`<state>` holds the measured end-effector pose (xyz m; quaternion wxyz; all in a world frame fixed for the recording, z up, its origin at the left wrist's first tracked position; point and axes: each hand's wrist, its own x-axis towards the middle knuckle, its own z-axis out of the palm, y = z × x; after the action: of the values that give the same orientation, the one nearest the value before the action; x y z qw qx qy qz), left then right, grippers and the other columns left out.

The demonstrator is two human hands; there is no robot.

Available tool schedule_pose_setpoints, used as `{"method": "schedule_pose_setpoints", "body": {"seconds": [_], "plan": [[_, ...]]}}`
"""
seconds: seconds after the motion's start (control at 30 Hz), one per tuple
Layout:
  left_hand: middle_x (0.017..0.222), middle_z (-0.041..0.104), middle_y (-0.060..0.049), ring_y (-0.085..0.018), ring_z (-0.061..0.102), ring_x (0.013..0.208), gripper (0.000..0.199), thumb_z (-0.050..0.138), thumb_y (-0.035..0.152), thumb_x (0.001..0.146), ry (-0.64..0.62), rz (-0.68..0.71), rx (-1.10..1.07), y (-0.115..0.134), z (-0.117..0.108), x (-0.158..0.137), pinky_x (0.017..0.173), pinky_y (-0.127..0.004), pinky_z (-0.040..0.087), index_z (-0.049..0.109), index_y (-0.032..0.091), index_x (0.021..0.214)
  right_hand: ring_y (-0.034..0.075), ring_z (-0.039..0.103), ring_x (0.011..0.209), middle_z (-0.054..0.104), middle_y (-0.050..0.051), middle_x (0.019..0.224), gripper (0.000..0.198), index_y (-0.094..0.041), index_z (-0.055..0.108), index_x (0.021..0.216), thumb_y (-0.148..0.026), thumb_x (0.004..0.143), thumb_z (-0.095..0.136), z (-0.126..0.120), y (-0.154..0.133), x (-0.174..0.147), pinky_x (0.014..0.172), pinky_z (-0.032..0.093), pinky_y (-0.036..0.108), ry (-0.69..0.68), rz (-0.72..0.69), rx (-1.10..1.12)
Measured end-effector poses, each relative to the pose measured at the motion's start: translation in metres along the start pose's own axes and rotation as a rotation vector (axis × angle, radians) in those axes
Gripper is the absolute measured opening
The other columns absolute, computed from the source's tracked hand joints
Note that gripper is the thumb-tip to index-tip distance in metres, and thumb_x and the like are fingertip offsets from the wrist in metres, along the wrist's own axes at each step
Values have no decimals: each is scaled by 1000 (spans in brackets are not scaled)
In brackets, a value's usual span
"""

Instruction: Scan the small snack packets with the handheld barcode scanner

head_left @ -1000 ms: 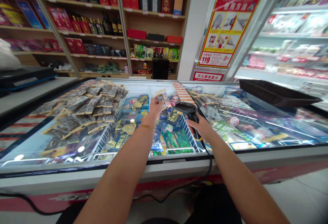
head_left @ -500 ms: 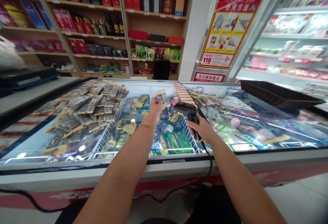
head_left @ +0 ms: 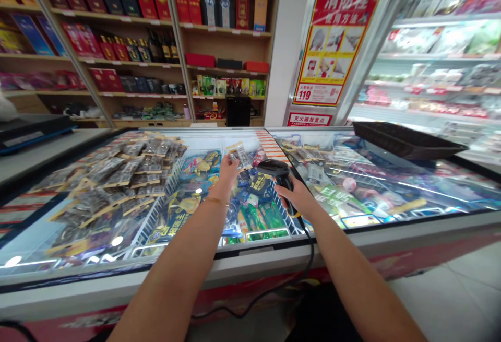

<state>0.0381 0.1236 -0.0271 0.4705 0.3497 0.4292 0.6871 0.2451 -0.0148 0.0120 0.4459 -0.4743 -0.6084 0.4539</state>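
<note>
Above the middle of a glass-topped chest freezer (head_left: pixel 246 250), my left hand (head_left: pixel 228 168) pinches a small clear snack packet (head_left: pixel 241 157) with tan edges. My right hand (head_left: pixel 294 196) is wrapped round the handle of a black barcode scanner (head_left: pixel 275 168), whose head points left toward the packet, a short gap apart. A dark cable (head_left: pixel 311 250) hangs from the scanner's handle over the freezer's front edge. To the left, a heap of similar packets (head_left: pixel 125 167) lies on the glass lid.
Baskets of colourful frozen packs (head_left: pixel 260 216) show through the glass. A black tray (head_left: pixel 407 142) rests on the freezer at right, and a dark scale-like device (head_left: pixel 33 132) stands at left. Shelves of boxes (head_left: pixel 223 13) and a red-and-yellow poster (head_left: pixel 338 44) are behind.
The whole view has shifted slightly, so everything sits a little further left. Both hands keep their holds, with the packet and scanner at about the same distance from each other.
</note>
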Motion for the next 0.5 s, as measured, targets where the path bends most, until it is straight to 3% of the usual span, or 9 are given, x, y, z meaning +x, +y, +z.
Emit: {"method": "schedule_pose_setpoints", "body": {"seconds": [0.13, 0.23, 0.5], "plan": [[75, 59, 6, -10, 62, 65, 45, 72, 14, 72, 165, 23, 183, -3, 14, -2, 68, -25, 54, 52, 22, 111, 9, 50, 39, 57, -6, 61, 37, -21, 51, 91, -46, 75, 72, -12, 4, 3, 41, 37, 22, 91, 34, 95], [74, 57, 5, -10, 60, 64, 33, 72, 15, 73, 136, 8, 230, -8, 43, -2, 67, -27, 54, 54, 21, 99, 9, 50, 38, 57, -6, 61, 41, -20, 52, 92, -48, 72, 75, -37, 6, 2, 39, 37, 23, 171, 40, 174], [78, 60, 1, -15, 64, 70, 32, 73, 12, 72, -119, -44, 235, -54, 192, -3, 71, -32, 54, 58, 21, 100, 10, 50, 40, 56, -5, 61, 46, -20, 54, 90, -48, 65, 80, -144, 12, -12, 37, 38, 23, 466, 59, 114]]}}
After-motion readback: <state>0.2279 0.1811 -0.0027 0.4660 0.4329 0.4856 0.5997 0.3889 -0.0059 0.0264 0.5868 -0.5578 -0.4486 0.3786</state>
